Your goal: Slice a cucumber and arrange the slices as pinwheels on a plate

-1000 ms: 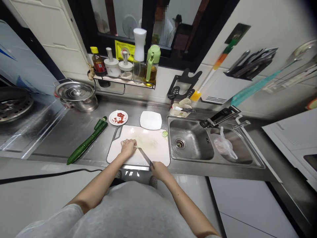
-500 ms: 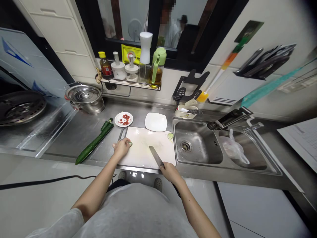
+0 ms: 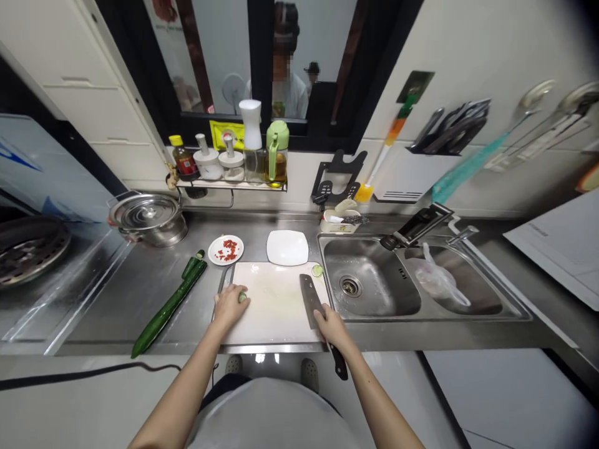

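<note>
At the left side of the white cutting board (image 3: 276, 321), my left hand (image 3: 228, 307) has its fingers curled round a small cucumber piece (image 3: 242, 297). My right hand (image 3: 332, 327) grips a kitchen knife (image 3: 307, 293) where blade and handle meet; the black handle sticks out below the hand. The blade's broad face shows over the right part of the board. Close to its tip, a pale green cucumber slice (image 3: 317, 270) lies at the board's top right corner. A long cucumber (image 3: 168, 312) rests left of the board, with a shorter cucumber piece (image 3: 189, 268) against it.
Behind the board are a small plate (image 3: 212, 252) of chopped red bits and a white square dish (image 3: 287, 247). A double sink (image 3: 374, 299) adjoins on the right, with a plastic bag (image 3: 437, 279) inside. A steel pot (image 3: 150, 218) stands back left, below a condiment rack (image 3: 234, 185).
My right hand has moved the knife rightward, and its blade now shows broad side up. My left hand stays at the board's left with the cucumber piece. The view has tilted upward.
</note>
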A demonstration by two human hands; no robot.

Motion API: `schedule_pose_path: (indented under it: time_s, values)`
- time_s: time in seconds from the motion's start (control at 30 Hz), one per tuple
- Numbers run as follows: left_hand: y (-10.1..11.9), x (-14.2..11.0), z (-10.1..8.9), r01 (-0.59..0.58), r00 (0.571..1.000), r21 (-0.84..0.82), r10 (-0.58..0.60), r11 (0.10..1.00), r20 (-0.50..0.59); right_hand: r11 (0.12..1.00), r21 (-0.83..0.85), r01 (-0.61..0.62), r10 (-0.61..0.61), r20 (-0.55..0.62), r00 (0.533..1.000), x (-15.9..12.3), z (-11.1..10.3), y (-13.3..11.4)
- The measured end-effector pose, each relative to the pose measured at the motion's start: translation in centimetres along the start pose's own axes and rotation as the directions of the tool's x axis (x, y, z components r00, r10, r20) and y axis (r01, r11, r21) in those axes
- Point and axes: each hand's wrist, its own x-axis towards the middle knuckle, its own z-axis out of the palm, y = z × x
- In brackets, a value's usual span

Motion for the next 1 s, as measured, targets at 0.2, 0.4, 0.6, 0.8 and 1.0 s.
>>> schedule_pose_path:
  time_s: [0.2, 0.4, 0.6, 0.8, 1.0]
  values:
    - [0.4, 0.3, 0.5, -0.075, 0.997, 0.055, 0.075, 0.996, 0.001, 0.964, 0.244, -0.109, 0.133, -0.086, 0.987, 2.8, 1.0, 1.9]
    - [0.2, 0.3, 0.7, -0.074, 0.997, 0.061, 0.074, 0.995, 0.003, 0.996, -0.042, -0.079, 0.066, -0.254, 0.965, 2.9, 0.6, 1.3]
    - [0.9, 1.2, 1.0, -0.025, 0.997, -0.049, 0.021, 0.998, -0.069, 0.955, -0.26, -0.14, 0.084, -0.216, 0.973, 1.6, 0.0, -0.7]
    - [4.3, 6.4, 1.7, -0.022, 0.998, -0.226, 0.009, 0.974, -0.061, 0.89, -0.418, -0.182, 0.117, -0.176, 0.977, 1.8, -1.3, -1.9]
    - [7.4, 11.5, 2.1, 0.117, 0.993, -0.181, -0.117, 0.977, 0.013, 0.87, -0.475, -0.133, 0.098, -0.098, 0.99, 2.8, -2.4, -1.8]
